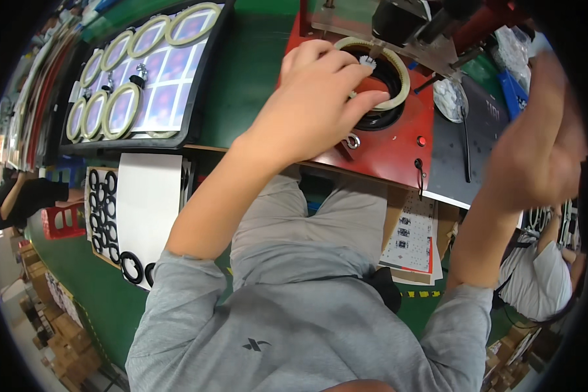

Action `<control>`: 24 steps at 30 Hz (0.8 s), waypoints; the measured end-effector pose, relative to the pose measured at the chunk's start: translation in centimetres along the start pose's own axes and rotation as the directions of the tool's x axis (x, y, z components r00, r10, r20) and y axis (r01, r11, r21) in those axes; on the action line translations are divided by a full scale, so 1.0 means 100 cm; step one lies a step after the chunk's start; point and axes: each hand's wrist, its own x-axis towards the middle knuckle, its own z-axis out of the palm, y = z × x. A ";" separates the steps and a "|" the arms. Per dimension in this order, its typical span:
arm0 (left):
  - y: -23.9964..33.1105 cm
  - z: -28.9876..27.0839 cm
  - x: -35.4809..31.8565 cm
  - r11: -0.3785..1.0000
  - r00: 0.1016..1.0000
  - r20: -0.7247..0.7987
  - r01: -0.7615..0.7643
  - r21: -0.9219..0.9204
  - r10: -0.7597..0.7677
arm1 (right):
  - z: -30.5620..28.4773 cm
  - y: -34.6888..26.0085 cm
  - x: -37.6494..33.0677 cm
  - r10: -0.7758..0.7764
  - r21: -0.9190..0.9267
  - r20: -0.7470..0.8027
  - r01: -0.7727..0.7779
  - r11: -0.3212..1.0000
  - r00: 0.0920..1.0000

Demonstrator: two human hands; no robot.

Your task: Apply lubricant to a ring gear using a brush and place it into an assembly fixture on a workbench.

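My left hand is at a pale ring on a red machine base. Its thumb crosses the ring's near side, and the bent fingers cover the left side. Beside the index fingertip is a small white toothed part under the machine's tip. A black round seat shows below the ring. My right hand is raised at the far right, smeared by motion. Its fingers are too unclear to show whether they hold anything.
A black-edged tray with several pale rings stands at the left. A board of black rings lies lower left. A clear plate overhangs the base. A dark box lies right. Other people sit at both sides.
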 end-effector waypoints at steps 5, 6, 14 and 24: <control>-0.031 -0.028 -0.035 0.981 0.978 -0.105 0.171 -0.089 -0.180 | 0.019 -0.008 -0.090 0.350 0.240 0.108 -0.366 0.899 0.931; -0.035 -0.021 -0.042 0.948 0.952 -0.117 0.258 -0.187 -0.282 | 0.011 -0.006 -0.104 0.355 0.152 0.308 -0.414 0.897 0.883; -0.059 0.015 -0.080 0.668 0.781 -0.090 0.460 -0.585 -0.618 | -0.005 -0.030 -0.137 0.371 -0.196 0.727 -0.344 0.918 0.577; -0.055 0.012 -0.078 0.632 0.763 -0.061 0.485 -0.604 -0.644 | -0.003 -0.031 -0.132 0.373 -0.216 0.785 -0.345 0.913 0.494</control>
